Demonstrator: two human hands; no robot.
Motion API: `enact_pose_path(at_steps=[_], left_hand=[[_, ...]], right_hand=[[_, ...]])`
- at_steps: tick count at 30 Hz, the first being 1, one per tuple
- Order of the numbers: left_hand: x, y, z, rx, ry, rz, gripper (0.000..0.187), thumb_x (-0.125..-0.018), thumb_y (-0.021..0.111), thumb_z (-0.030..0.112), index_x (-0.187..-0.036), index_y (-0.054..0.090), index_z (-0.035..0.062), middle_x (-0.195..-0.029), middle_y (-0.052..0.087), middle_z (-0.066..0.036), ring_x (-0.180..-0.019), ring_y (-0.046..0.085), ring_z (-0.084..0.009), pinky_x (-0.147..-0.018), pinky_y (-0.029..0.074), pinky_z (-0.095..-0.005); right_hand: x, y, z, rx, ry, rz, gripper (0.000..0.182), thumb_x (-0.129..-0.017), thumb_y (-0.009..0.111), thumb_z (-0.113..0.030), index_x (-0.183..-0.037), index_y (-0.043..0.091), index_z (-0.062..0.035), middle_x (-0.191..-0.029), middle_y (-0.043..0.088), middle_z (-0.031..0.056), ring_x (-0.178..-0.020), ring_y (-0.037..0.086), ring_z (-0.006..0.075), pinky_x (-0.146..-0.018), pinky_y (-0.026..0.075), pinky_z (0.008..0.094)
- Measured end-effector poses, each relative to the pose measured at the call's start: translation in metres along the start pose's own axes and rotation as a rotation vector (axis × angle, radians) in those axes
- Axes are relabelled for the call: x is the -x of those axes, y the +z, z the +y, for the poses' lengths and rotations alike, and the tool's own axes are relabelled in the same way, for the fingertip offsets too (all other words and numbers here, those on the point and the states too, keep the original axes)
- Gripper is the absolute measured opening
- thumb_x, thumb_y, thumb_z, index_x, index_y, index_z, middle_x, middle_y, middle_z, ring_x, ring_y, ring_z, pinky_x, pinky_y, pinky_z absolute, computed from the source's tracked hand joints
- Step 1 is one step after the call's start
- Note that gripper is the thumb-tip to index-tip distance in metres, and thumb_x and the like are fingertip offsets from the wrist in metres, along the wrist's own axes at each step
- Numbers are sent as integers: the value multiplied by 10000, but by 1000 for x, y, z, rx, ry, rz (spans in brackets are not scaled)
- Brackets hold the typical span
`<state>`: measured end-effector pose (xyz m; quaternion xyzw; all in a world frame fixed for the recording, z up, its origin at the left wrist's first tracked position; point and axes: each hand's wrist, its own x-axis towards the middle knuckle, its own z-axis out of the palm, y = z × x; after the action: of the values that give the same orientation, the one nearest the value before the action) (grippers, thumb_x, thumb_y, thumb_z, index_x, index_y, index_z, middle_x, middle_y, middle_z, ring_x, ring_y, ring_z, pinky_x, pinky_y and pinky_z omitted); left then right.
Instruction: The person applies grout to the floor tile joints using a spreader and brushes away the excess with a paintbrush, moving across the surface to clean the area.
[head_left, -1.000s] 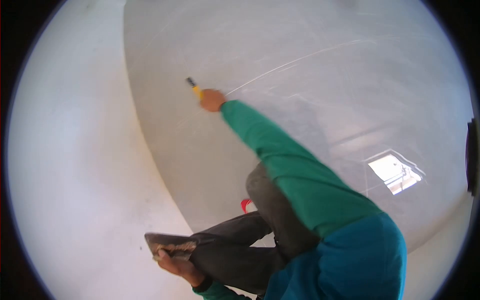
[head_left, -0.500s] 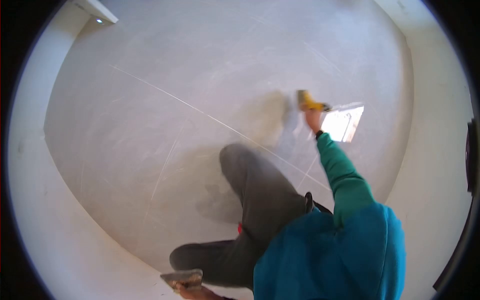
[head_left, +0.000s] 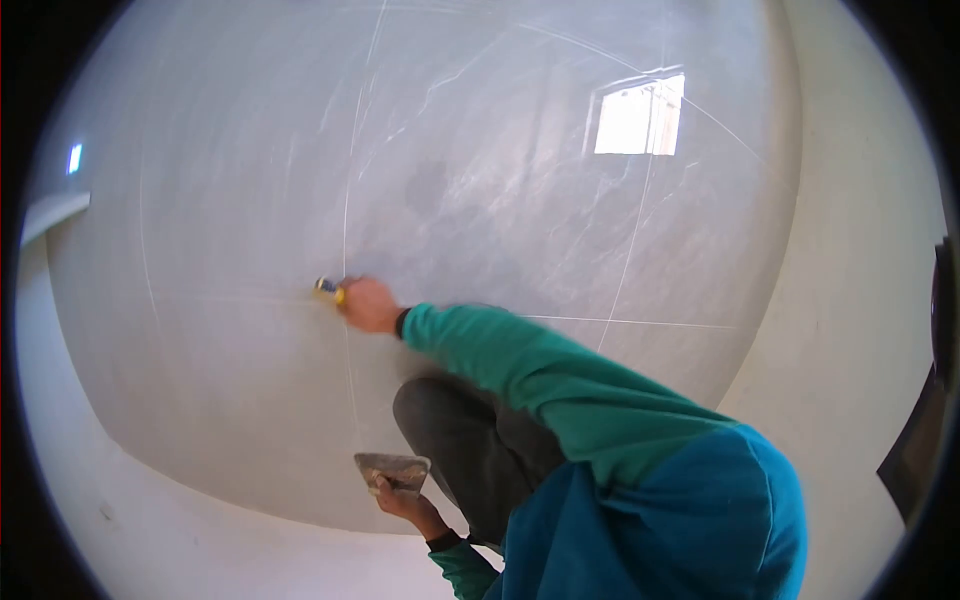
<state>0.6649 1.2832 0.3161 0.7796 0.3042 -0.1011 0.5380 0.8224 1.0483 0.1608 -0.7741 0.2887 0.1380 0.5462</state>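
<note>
My right hand (head_left: 370, 305) is closed around a small yellow-handled hand tool (head_left: 329, 291), its dark end at a pale joint line of the grey tiled floor (head_left: 230, 230). The tool's working end is too small to make out fully. Nearer my body, my left hand (head_left: 402, 503) grips a flat trapezoid scraper blade (head_left: 393, 470), smeared with brownish residue, with the thumb across its face. This blade is held up beside my bent knee (head_left: 440, 430), apart from the yellow tool.
Pale walls (head_left: 850, 200) curve along the right and lower left. A white ledge or frame end (head_left: 60, 212) juts in at far left. A bright window reflection (head_left: 640, 115) shows on the glossy floor. A dark object (head_left: 915, 450) stands at the right edge.
My view has turned. My right hand, with the yellow-handled tool, has swung from the right across to the left. My left hand with the scraper blade has come further into view.
</note>
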Motion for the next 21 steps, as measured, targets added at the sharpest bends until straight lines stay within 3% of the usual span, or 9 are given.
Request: enact_pose_path(at_steps=[4,6,8,10,12,15,16,19,21], left_hand=[[-34,16,42,-120,-100,-197,496,-811,547,346,-1070,492,-74,-975,530,-141,-847,542,-235,-718,470,-344],[-47,8,52,-168,-116,-215,482,-816,545,320,-1072,488,-84,-991,531,-148,-861,543,-238,-727,469,-345],[-53,9,61,-236,-59,-182,453,-823,545,310,-1017,507,-97,-937,548,-142,-822,545,-220,-704,471,-332],[-49,3,75,-276,-127,-199,445,-826,542,308,-1026,511,-89,-948,552,-141,-834,544,-219,-729,465,-322],[-41,4,92,-203,-245,-206,436,-828,543,306,-1021,516,-85,-953,552,-138,-834,543,-212,-728,461,-312],[-46,4,95,-247,-227,-271,424,-829,540,298,-1012,520,-84,-950,554,-141,-828,548,-214,-712,464,-306],[-48,9,102,-259,-205,-268,424,-829,540,298,-1012,520,-84,-950,554,-141,-828,548,-214,-712,464,-306],[-47,27,116,-279,-229,-265,422,-833,531,295,-1012,526,-86,-944,559,-148,-818,550,-220,-711,463,-312],[-50,30,122,-471,-87,-389,417,-834,520,288,-1012,532,-89,-940,564,-156,-812,553,-228,-711,462,-319]], right_hand=[[-12,-46,39,-113,-552,539,270,-783,552,-130,-1044,564,-61,-1032,554,133,-1008,482,302,-860,380,378],[35,-159,87,192,-384,649,305,-816,505,-105,-1117,505,-54,-1091,522,145,-1035,463,294,-881,360,368],[101,-243,181,190,166,813,250,-836,472,-93,-1072,527,-31,-988,551,148,-934,521,272,-802,405,375],[161,-339,252,532,104,1092,250,-867,468,-212,-1002,558,-21,-911,594,141,-856,556,294,-758,422,371],[187,-377,251,657,708,1109,366,-820,522,-356,-1017,588,-55,-854,617,161,-784,581,353,-680,456,416],[100,-353,225,539,849,1160,330,-765,554,-365,-902,598,-68,-786,609,145,-746,582,346,-639,448,437],[53,-306,193,592,751,1366,254,-740,575,-299,-846,586,-68,-757,584,130,-715,555,334,-639,435,427],[-35,-166,48,396,90,1192,363,-728,530,-115,-1083,521,-41,-937,548,152,-838,515,312,-698,418,409],[-62,-89,-46,155,132,583,341,-699,536,-80,-1039,558,-70,-942,570,148,-876,518,307,-743,426,388]])
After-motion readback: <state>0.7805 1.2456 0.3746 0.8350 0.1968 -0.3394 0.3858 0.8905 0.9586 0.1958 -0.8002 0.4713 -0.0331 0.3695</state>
